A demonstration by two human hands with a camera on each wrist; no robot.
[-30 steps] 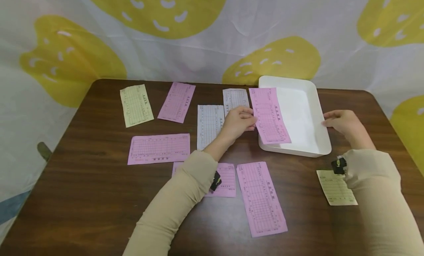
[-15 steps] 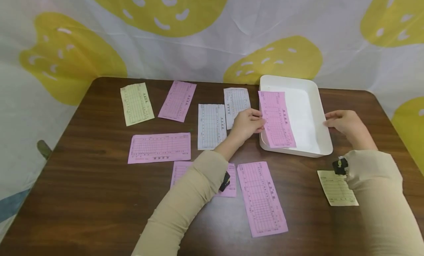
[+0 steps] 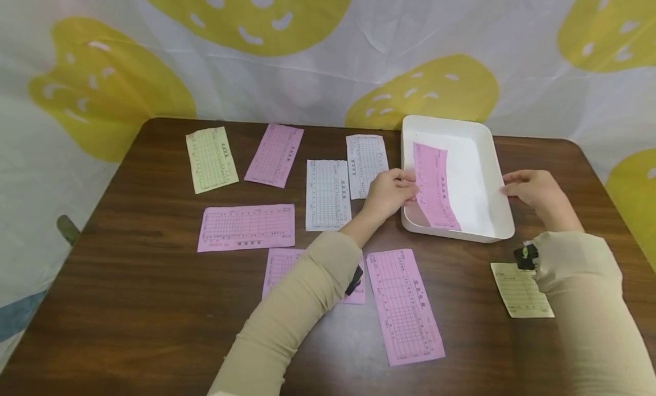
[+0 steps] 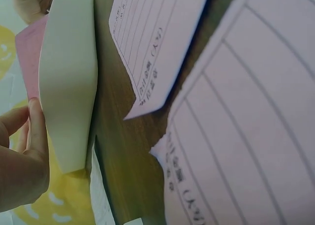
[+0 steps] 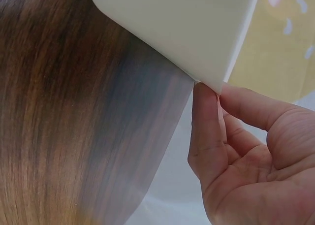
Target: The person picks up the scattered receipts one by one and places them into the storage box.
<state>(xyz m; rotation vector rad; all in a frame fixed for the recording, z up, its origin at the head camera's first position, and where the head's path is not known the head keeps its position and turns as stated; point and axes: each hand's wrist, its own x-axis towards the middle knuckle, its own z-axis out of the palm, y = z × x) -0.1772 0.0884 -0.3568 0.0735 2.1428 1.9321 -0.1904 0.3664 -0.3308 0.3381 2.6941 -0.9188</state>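
In the head view my left hand (image 3: pixel 390 192) pinches the left edge of a pink paper slip (image 3: pixel 435 182). The slip bends down over the left inside of a white tray (image 3: pixel 474 236), its near end by the front rim. Seen from the left wrist, thumb and fingers (image 4: pixel 35 129) meet at the pink slip (image 4: pixel 30 55) just beyond the tray's wall (image 4: pixel 69 82). On the other side, my right hand (image 3: pixel 534 191) holds the tray's right wall. The right wrist view has this thumb and forefinger (image 5: pixel 209 121) gripping the wall (image 5: pixel 192 33) at its edges.
Printed slips lie on the brown table (image 3: pixel 154 327): white ones (image 3: pixel 328 196) beside the tray, pink ones (image 3: pixel 407 307) in front and left, a yellow one (image 3: pixel 211 159) far left. Another yellow slip (image 3: pixel 520 290) lies by the right sleeve. A patterned curtain (image 3: pixel 307 88) hangs behind.
My left hand has moved right, carrying the pink slip from over the tray's left rim down into the tray. The right hand and the tray have stayed in place.
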